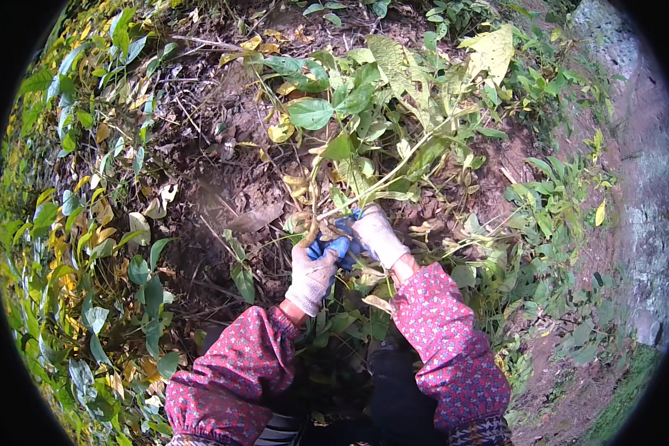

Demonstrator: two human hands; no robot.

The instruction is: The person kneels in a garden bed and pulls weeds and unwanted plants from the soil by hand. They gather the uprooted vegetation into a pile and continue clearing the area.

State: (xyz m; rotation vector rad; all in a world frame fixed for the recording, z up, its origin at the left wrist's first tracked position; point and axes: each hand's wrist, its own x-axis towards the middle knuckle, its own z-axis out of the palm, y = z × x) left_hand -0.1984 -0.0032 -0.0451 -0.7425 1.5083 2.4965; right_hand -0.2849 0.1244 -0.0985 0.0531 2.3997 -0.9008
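My left hand point(314, 267), in a whitish knit glove with blue coated fingers, is closed on the pods and stem base of a cut or pulled bean plant. My right hand point(372, 234), gloved alike, is close beside it, with its fingers around the lower part of the plant; the fingertips are partly hidden. From the hands a pale bean stem point(404, 161) runs up to the right, with green and yellowing leaves point(390, 64). Brownish-yellow bean pods point(296, 184) hang on a shorter stem just above my left hand.
Leafy plants with green and yellow leaves point(97, 251) stand along the left. Bare soil point(228, 134) with dry leaves and twigs lies beyond my hands. More pods and stems point(457, 240) lie right of my right hand. A grey rock or concrete edge point(644, 195) borders the far right.
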